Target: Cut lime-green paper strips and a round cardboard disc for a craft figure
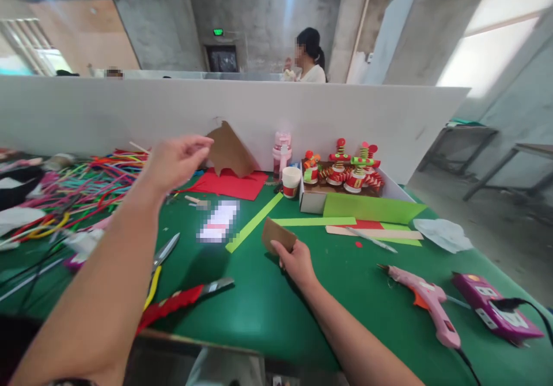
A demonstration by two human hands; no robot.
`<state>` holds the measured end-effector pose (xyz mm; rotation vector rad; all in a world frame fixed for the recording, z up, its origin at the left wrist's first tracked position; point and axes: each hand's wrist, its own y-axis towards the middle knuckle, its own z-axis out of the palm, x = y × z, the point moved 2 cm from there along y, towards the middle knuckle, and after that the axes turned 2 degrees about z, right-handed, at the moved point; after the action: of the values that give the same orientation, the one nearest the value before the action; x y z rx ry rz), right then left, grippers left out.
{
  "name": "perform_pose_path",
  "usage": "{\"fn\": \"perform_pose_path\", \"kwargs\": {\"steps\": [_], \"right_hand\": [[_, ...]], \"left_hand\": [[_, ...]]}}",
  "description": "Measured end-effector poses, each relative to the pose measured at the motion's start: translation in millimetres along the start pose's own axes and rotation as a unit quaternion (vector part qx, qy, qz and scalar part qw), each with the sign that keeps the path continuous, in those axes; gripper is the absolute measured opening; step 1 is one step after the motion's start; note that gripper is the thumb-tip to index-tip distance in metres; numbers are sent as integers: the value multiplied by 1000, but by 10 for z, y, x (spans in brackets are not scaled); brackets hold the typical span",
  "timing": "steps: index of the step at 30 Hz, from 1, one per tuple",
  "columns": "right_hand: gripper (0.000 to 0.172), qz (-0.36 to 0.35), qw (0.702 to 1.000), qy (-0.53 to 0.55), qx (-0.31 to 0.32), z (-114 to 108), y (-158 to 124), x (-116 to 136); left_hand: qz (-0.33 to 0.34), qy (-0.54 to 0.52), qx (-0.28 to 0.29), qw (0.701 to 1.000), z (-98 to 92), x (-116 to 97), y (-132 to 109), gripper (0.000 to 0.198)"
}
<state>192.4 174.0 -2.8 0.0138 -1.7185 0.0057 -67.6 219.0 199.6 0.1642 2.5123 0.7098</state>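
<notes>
My right hand (297, 262) is closed on a small brown cardboard piece (277, 234), holding it just above the green table (268, 305). My left hand (175, 160) is stretched forward over the table and is blurred, with its fingers bunched and pointing right. Their tips come close to a larger brown cardboard shape (230, 151), which stands against the white partition (129, 112) above a red paper sheet (231, 184). I cannot tell whether the fingers touch that shape.
Scissors (162, 256), a red-handled cutter (181, 299), green paper strips (253, 223), a pile of pipe cleaners (86, 181), a paper cup (291, 181), a box of craft figures (345, 173), a pink glue gun (425, 299) and a purple power strip (492, 305) lie here. A person sits beyond the partition.
</notes>
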Motion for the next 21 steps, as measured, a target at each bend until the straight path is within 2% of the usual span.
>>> {"fn": "perform_pose_path", "kwargs": {"steps": [3, 5, 6, 7, 9, 10, 13, 15, 18, 21], "right_hand": [[38, -39, 999, -15, -33, -70, -37, 100], [35, -77, 995, -27, -59, -113, -115, 163], [33, -96, 993, -30, -68, -133, -176, 179], [33, -114, 990, -32, -75, -153, -249, 182], [33, -144, 985, -37, -83, -195, -422, 148], [33, -157, 983, -40, -89, -219, -507, 118], [31, -178, 975, -59, -115, -277, -672, 47], [29, -181, 974, -63, -124, -264, -649, 60], [25, -174, 978, -58, -98, -132, -415, 151], [20, -172, 979, -55, -90, 31, -94, 196]], "left_hand": [[27, -42, 36, 998, 147, -312, -954, 39], [39, -68, 92, 993, 277, -369, -1504, 31], [27, -93, 145, 985, 320, -332, -1727, 29], [-12, -107, 157, 982, 318, -248, -1905, 30], [-122, -111, 99, 981, 204, 1, -2137, 31], [-152, -105, 71, 980, 123, 121, -2199, 31], [-189, -129, 44, 972, -35, 331, -2191, 31], [-193, -184, 56, 962, 10, 333, -2012, 31], [-207, -287, 67, 933, 272, 277, -1467, 33], [-257, -383, 48, 886, 610, 356, -719, 30]]}}
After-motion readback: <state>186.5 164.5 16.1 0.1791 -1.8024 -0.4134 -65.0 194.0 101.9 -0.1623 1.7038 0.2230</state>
